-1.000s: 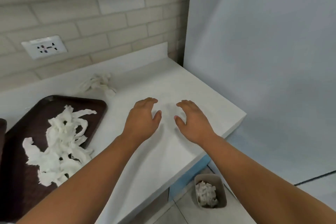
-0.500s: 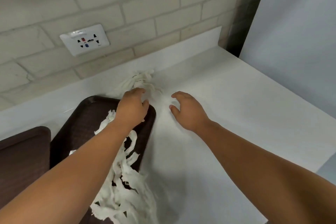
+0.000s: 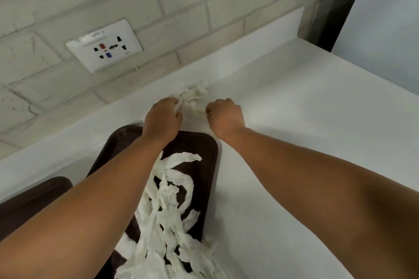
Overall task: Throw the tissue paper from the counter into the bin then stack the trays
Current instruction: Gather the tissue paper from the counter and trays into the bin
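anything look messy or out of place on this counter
Yes. Torn tissue strips lie heaped across the brown tray, and some spill over its near right edge onto the counter. A smaller tissue clump sits at the counter's back, gripped by the left hand and right hand.

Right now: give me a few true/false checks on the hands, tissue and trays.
1. The left hand and right hand are both at the small white tissue clump by the white backsplash. True.
2. The dark brown plastic tray is bare. False: white tissue strips lie on it.
3. The bin is in view. False: no bin shows.
4. A second dark brown tray shows at the left edge. True.
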A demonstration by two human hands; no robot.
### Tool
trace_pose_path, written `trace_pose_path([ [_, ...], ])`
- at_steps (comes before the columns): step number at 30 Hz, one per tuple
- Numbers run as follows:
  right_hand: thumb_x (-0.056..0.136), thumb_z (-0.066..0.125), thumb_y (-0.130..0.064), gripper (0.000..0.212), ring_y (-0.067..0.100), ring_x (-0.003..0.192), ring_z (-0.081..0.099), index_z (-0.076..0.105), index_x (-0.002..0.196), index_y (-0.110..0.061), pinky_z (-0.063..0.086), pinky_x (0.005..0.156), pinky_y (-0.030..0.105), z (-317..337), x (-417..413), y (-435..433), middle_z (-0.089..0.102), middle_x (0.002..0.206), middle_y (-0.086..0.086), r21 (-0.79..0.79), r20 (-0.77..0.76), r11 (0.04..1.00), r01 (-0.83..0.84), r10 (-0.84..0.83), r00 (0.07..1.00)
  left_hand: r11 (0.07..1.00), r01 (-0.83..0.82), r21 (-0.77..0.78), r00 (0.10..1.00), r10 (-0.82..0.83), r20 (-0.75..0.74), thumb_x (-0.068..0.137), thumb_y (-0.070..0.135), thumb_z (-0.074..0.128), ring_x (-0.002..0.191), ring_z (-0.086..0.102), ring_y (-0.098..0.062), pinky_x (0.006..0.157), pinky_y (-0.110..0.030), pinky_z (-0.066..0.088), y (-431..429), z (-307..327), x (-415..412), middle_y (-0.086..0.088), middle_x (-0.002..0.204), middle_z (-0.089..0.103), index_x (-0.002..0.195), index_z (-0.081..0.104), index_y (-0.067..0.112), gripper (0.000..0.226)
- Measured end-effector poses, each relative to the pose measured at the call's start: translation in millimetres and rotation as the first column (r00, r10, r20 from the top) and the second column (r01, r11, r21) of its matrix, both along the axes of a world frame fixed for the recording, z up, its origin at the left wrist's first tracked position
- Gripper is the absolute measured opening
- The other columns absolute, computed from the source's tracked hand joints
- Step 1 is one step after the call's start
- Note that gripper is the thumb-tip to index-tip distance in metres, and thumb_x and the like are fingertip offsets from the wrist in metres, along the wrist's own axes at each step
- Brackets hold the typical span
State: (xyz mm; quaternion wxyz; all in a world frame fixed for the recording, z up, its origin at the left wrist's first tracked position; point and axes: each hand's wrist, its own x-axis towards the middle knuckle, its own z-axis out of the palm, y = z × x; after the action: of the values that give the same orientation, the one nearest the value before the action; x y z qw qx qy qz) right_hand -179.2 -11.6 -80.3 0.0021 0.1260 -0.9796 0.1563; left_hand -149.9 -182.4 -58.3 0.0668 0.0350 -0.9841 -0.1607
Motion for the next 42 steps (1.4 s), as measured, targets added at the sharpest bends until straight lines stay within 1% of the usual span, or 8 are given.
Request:
trace_pose_path([
  [3, 0.086, 0.048, -0.003, 0.027, 0.025, 0.09, 0.058, 0.067, 0.096, -0.018, 0.047, 0.073, 0.033, -5, 0, 13, 0.064, 0.091, 0.002, -0.067, 0.034, 0.997, 0.04, -0.037, 0.999, 1.0, 0.006, 0.008, 0.999, -0.006, 0.034, 0.093, 0.028, 0.061, 0.12, 0.055, -0.031, 0.099, -0.042, 0.044, 0, -3, -5, -0.01, 0.132, 0.06, 0.136, 0.053, 0.012, 0.046],
  [8, 0.096, 0.042, -0.052, 0.037, 0.025, 0.108, 0.049, 0.062, 0.113, -0.025, 0.043, 0.084, 0.04, -7, 17, 40, 0.059, 0.107, 0.001, -0.006, 0.025, 1.0, -0.008, 0.008, 1.0, 0.998, 0.044, 0.051, 0.997, -0.047, 0.056, 0.091, 0.031, 0.066, 0.109, 0.063, -0.024, 0.089, -0.033, 0.047, 15, -6, -8, -0.003, 0.118, 0.069, 0.124, 0.063, 0.017, 0.036],
  [15, 0.1, 0.042, -0.029, 0.025, 0.025, 0.096, 0.053, 0.062, 0.112, -0.019, 0.04, 0.076, 0.036, -4, 31, 78, 0.058, 0.108, 0.003, -0.049, -0.09, 0.996, 0.076, -0.08, 0.993, 0.982, 0.114, 0.148, 0.992, -0.121, 0.038, 0.095, 0.031, 0.061, 0.094, 0.066, -0.018, 0.084, -0.03, 0.05, 45, 3, -1, 0.001, 0.1, 0.073, 0.105, 0.073, 0.017, 0.021],
  [25, 0.087, 0.043, 0.0, 0.027, 0.027, 0.091, 0.06, 0.064, 0.102, -0.008, 0.05, 0.082, 0.042, 33, 59, 119, 0.065, 0.099, 0.009, -0.438, -0.023, 0.888, 0.136, -0.162, 0.987, 0.848, -0.07, 0.526, 0.991, 0.001, 0.13, 0.105, 0.036, 0.03, 0.08, 0.057, -0.02, 0.064, -0.025, 0.039, 71, 52, 19, -0.012, 0.098, 0.064, 0.105, 0.056, 0.009, 0.038],
  [29, 0.097, 0.042, -0.022, 0.022, 0.026, 0.089, 0.057, 0.057, 0.093, -0.008, 0.046, 0.079, 0.036, 42, 73, 132, 0.061, 0.094, 0.008, -0.564, 0.19, 0.784, 0.258, -0.181, 0.965, 0.764, -0.111, 0.635, 0.988, 0.014, 0.156, 0.097, 0.057, 0.042, 0.085, 0.065, -0.022, 0.079, -0.036, 0.053, 78, 60, 28, -0.007, 0.091, 0.068, 0.096, 0.057, 0.009, 0.051],
  [32, 0.091, 0.056, -0.047, 0.037, 0.019, 0.067, 0.048, 0.041, 0.085, -0.014, 0.042, 0.063, 0.032, 49, 82, 141, 0.047, 0.078, 0.001, -0.581, 0.279, 0.755, 0.305, -0.168, 0.946, 0.623, -0.131, 0.771, 0.989, 0.028, 0.145, 0.094, 0.035, 0.061, 0.091, 0.071, -0.021, 0.082, -0.04, 0.06, 83, 63, 37, -0.01, 0.097, 0.068, 0.086, 0.056, 0.012, 0.025],
  [38, 0.09, 0.046, -0.003, 0.012, 0.018, 0.065, 0.042, 0.039, 0.095, -0.011, 0.033, 0.054, 0.026, 53, 93, 168, 0.043, 0.076, 0.0, -0.447, 0.218, 0.856, 0.261, -0.179, 0.959, 0.462, -0.095, 0.882, 0.99, -0.049, 0.133, 0.096, 0.01, 0.06, 0.087, 0.074, -0.022, 0.081, -0.04, 0.059, 101, 74, 54, -0.012, 0.094, 0.074, 0.081, 0.052, 0.011, 0.016],
  [42, 0.084, 0.046, 0.007, 0.038, 0.019, 0.081, 0.049, 0.049, 0.115, -0.014, 0.039, 0.071, 0.024, 46, 109, 183, 0.045, 0.108, 0.005, -0.389, 0.189, 0.883, 0.261, -0.201, 0.961, 0.498, -0.072, 0.864, 0.991, -0.062, 0.119, 0.094, 0.003, 0.05, 0.074, 0.066, -0.027, 0.077, -0.041, 0.061, 115, 76, 66, -0.017, 0.08, 0.064, 0.081, 0.052, 0.007, 0.014],
])
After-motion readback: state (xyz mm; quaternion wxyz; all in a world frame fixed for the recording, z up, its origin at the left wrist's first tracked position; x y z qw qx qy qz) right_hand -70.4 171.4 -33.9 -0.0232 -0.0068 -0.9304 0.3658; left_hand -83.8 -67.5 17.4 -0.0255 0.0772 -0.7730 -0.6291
